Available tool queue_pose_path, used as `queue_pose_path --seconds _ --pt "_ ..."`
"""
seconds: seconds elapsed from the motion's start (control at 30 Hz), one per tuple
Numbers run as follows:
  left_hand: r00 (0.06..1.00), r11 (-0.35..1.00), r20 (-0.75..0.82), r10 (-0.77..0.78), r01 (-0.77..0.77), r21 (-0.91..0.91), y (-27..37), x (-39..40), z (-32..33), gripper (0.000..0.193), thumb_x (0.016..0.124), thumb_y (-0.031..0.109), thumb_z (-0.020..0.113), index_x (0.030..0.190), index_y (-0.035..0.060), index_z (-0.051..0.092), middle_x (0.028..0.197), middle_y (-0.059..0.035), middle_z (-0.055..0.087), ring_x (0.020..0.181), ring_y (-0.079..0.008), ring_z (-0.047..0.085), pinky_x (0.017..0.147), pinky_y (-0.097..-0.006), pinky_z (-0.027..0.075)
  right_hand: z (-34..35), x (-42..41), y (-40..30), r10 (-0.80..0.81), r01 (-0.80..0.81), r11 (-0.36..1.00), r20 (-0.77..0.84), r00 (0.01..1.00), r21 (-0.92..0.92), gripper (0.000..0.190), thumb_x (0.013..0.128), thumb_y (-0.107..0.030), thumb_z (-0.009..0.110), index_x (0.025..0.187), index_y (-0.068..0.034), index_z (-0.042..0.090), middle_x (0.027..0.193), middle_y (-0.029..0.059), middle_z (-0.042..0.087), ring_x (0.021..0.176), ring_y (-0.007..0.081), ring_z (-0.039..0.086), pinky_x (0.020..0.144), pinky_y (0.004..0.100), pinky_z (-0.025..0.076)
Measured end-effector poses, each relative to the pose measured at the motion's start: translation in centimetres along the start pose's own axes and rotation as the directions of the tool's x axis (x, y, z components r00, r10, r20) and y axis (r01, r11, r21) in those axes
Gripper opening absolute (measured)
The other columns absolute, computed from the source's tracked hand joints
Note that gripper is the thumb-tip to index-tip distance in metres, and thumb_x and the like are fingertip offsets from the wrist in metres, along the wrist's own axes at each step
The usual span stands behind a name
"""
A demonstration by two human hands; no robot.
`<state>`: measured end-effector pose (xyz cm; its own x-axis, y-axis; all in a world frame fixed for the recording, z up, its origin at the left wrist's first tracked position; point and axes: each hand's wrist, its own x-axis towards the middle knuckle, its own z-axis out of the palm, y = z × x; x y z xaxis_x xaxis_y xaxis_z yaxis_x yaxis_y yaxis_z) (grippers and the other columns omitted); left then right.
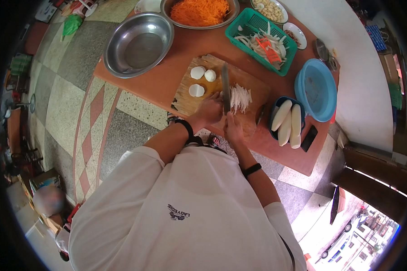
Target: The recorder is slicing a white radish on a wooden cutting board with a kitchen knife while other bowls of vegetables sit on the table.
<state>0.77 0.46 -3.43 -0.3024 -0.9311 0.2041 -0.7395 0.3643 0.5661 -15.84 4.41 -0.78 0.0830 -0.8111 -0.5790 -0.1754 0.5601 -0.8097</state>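
My right hand grips the handle of a knife, whose broad blade stands over a wooden cutting board. Close to the blade's left side, my left hand rests bent on the board; whatever lies under its fingers is hidden. Thin white vegetable strips lie in a heap just right of the blade. Left of it sit several short white vegetable pieces. Peeled long white vegetables fill a dark blue basket to the right of the board.
Around the board stand an empty steel basin, a bowl of shredded carrot, a green basket with white slices and an orange grater, and a light blue basin. A black phone lies near the table's right edge.
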Motion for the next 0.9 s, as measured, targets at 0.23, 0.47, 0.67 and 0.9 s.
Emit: queue_pose_path --seconds 0.23,0.47,0.67,0.9 --pt "0.996 0.998 0.07 -0.051 0.047 0.048 0.0 0.1 0.1 0.049 0.075 0.004 0.063 0.123 -0.0052 0.066 0.136 -0.0248 0.062 0.133 -0.0433 0.054 0.115 -0.0476 0.042 0.2 0.4 -0.9 0.065 -0.064 0.99 -0.004 0.998 0.123 0.05 0.108 -0.053 0.046 0.077 -0.013 0.049 0.055 -0.0008 0.042 0.039 0.0118 0.037 0.034 0.0305 0.027" --pt "0.999 0.999 0.011 -0.042 0.042 -0.013 0.2 -0.1 -0.1 0.052 0.074 0.003 0.064 0.125 -0.0049 0.065 0.136 -0.0251 0.062 0.131 -0.0444 0.055 0.112 -0.0473 0.045 -0.2 -1.2 0.3 -0.032 0.032 0.999 0.004 0.999 0.041 0.049 0.108 -0.052 0.047 0.079 -0.013 0.049 0.056 0.001 0.042 0.038 0.0121 0.035 0.034 0.0296 0.026" --pt "1.0 1.0 -0.015 -0.024 0.023 -0.003 0.3 -0.3 -0.5 0.047 0.074 0.003 0.064 0.12 -0.0047 0.068 0.133 -0.0258 0.064 0.13 -0.0449 0.057 0.111 -0.0476 0.047 -0.1 -2.0 -0.8 0.086 -0.087 0.993 0.017 0.996 0.081 0.048 0.108 -0.052 0.047 0.079 -0.013 0.048 0.056 0.0003 0.041 0.038 0.0115 0.034 0.033 0.0295 0.025" --pt "0.995 0.997 0.075 -0.058 0.054 0.06 -0.1 -0.1 0.1 0.046 0.074 0.005 0.065 0.12 -0.0028 0.069 0.133 -0.0231 0.065 0.132 -0.0432 0.056 0.113 -0.0479 0.045 0.6 0.9 -0.6 0.035 -0.037 0.996 0.023 0.999 0.079 0.048 0.107 -0.054 0.048 0.078 -0.015 0.047 0.055 -0.0024 0.038 0.039 0.0103 0.033 0.036 0.0286 0.026"
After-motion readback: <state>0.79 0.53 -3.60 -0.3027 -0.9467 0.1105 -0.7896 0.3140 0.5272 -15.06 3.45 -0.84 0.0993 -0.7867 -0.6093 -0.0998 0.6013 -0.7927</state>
